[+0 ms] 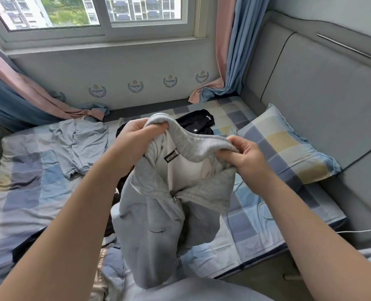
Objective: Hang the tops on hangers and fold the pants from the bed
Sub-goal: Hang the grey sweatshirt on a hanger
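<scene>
A grey zip-up hoodie (pixel 154 224) hangs in front of me above the bed (pixel 39 192), its neck label showing. My left hand (pixel 134 140) grips the upper left of its collar or hood edge. My right hand (pixel 243 157) pinches the same grey edge on the right. A blue-grey top (pixel 80 144) lies flat on the checked sheet at the left. Black garments (pixel 199 124) lie behind the hoodie near the wall, and more dark cloth shows under it. No hanger is in view.
A checked pillow (pixel 286 146) rests against the grey padded headboard (pixel 332 101) on the right. Pink and blue curtains (pixel 225 51) hang beside the window (pixel 93 16). A white cable (pixel 264 209) lies on the bed's right edge.
</scene>
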